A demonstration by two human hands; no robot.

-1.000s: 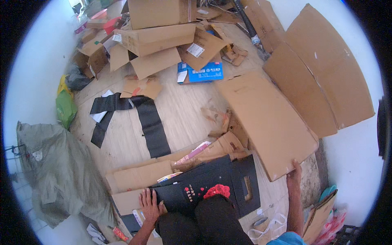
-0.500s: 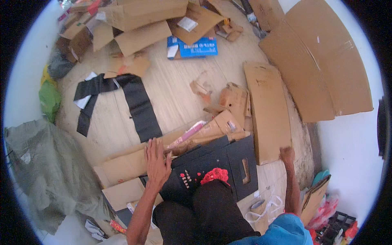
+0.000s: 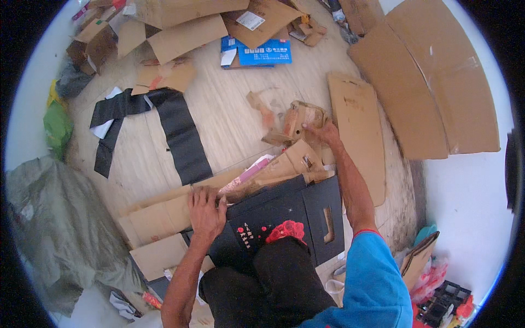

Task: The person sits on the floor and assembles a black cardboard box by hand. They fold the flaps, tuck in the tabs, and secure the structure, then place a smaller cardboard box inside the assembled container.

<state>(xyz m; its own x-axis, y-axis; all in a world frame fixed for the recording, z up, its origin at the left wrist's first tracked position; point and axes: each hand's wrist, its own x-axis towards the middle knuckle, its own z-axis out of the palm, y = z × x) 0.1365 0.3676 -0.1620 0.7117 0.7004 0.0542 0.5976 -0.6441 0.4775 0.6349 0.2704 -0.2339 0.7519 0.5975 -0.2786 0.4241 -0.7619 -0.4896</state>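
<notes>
My left hand [image 3: 205, 210] lies flat, fingers spread, on a flattened brown cardboard sheet [image 3: 153, 216] at the edge of a black flattened box [image 3: 290, 210] with red flower print. My right hand [image 3: 324, 133] reaches forward and grips a small crumpled brown cardboard piece [image 3: 298, 119] on the wooden floor. Between the hands lie a folded brown cardboard piece [image 3: 290, 164] and a pink strip [image 3: 249, 172]. My dark-trousered knees [image 3: 273, 279] are at the bottom.
A long cardboard panel [image 3: 358, 128] lies right of my right hand, with large sheets [image 3: 432, 82] against the wall. Black plastic strips [image 3: 175, 131], a blue box [image 3: 262, 52], stacked cartons [image 3: 180, 27], a grey sack [image 3: 60, 229] and a green bag [image 3: 57, 123] surround me.
My right hand left the long panel's near end and reached forward to the crumpled cardboard. My left hand slid up onto the flat sheet. The view tilted forward.
</notes>
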